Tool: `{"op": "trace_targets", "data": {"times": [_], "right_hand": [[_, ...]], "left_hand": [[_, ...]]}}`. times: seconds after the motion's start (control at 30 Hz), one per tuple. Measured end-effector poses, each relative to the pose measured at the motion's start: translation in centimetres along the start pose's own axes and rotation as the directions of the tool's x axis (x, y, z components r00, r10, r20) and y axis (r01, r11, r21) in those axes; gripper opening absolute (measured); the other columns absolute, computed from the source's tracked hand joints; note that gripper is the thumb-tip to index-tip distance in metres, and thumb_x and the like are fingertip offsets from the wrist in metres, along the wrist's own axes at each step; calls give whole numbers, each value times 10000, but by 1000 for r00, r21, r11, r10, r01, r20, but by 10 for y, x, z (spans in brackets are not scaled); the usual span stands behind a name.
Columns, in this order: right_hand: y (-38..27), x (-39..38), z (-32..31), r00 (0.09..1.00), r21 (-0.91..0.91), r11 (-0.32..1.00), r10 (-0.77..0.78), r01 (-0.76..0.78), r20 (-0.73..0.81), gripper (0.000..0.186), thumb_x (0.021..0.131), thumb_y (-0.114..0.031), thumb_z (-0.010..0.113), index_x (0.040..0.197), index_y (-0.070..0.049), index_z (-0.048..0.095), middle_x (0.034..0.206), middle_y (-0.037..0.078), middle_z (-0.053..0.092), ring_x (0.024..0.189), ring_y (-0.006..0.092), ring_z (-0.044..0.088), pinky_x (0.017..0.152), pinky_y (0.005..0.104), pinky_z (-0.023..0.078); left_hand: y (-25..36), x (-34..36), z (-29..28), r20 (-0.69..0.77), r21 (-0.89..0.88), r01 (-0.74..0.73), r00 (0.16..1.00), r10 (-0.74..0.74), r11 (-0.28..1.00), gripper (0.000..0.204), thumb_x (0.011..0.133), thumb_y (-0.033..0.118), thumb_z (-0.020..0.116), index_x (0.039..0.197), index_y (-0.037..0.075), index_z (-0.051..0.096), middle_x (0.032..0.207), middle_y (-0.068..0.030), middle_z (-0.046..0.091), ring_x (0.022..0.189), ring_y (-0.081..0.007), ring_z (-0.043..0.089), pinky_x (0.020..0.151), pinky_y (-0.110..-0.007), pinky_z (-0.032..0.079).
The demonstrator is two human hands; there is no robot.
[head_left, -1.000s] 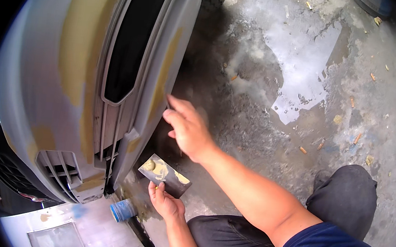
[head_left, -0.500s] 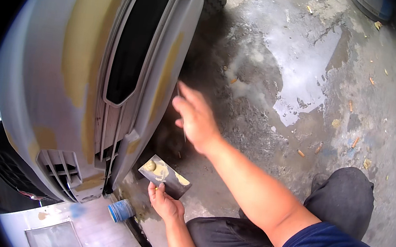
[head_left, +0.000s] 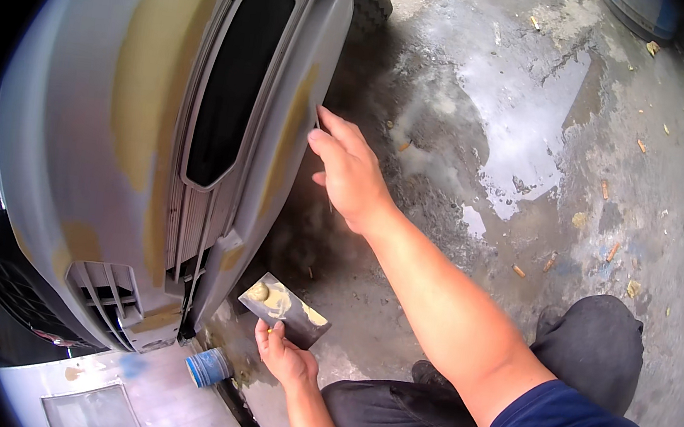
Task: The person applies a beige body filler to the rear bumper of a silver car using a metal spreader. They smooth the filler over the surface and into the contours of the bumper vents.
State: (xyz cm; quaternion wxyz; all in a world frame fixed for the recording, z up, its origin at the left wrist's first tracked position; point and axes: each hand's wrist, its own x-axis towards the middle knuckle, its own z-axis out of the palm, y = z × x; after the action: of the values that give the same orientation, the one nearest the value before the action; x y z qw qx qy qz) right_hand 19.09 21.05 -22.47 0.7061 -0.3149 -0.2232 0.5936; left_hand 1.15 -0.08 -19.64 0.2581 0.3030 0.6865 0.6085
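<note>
My left hand (head_left: 288, 360) grips a flat dark plate (head_left: 303, 326) by its near edge. A round dab of yellowish putty (head_left: 258, 291) and smears of the same paste lie on it. Higher up, my right hand (head_left: 352, 169) is at the lower right edge of a grey car bumper (head_left: 58, 142), fingertips at its rim. A thin blade, like a putty spreader seen edge-on, shows only slightly beneath the right palm; the hand hides most of it. Yellowish putty patches (head_left: 140, 109) cover parts of the bumper, around a long dark opening (head_left: 240, 86).
A blue can (head_left: 208, 366) lies tilted at the corner of a pale panel (head_left: 173, 396). A dark tyre (head_left: 370, 4) shows behind the bumper. Cigarette butts (head_left: 611, 251) and a wet patch (head_left: 525, 141) mark the concrete floor. A blue container (head_left: 642, 13) stands far right.
My right hand has moved up along the bumper's edge, and its fingers have come close against the rim. My left hand and the plate stay nearly in place.
</note>
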Motion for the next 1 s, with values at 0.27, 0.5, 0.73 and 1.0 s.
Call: {"op": "trace_targets", "data": {"times": [0.27, 0.5, 0.73, 1.0], "right_hand": [[28, -42, 6, 993, -147, 989, -13, 31, 120, 512, 937, -267, 565, 1345, 42, 535, 1281, 226, 558, 1216, 349, 549, 1042, 367, 425], [-9, 27, -3, 978, -262, 945, -210, 197, -22, 512, 942, -276, 537, 1333, 55, 538, 1269, 259, 561, 1175, 385, 558, 1034, 395, 432], [16, -9, -10, 980, -261, 947, -167, 189, 105, 493, 936, -265, 546, 1318, 46, 555, 1276, 234, 570, 1209, 368, 551, 1038, 392, 432], [3, 15, -3, 939, -517, 791, -334, 327, 83, 456, 950, -231, 517, 1327, 23, 555, 1323, 216, 532, 1206, 387, 522, 1055, 420, 406]], "left_hand": [[-7, 3, 3, 10, -5, 40, 999, -40, 999, 388, 893, 0, 491, 1278, -21, 530, 1240, -113, 613, 1166, -197, 572, 1042, -336, 428], [-5, 3, -5, 3, -43, 15, 1000, -15, 999, 348, 898, -14, 508, 1244, 4, 544, 1207, -107, 625, 1130, -200, 581, 1016, -337, 436], [-5, 2, 6, -1, -25, 53, 999, -53, 998, 348, 890, -12, 514, 1236, 12, 547, 1195, -102, 629, 1119, -197, 582, 1009, -335, 439], [-9, 6, -3, 10, -18, 27, 1000, -27, 999, 349, 887, -14, 517, 1234, 8, 546, 1188, -102, 630, 1114, -196, 583, 1008, -334, 438]]}}
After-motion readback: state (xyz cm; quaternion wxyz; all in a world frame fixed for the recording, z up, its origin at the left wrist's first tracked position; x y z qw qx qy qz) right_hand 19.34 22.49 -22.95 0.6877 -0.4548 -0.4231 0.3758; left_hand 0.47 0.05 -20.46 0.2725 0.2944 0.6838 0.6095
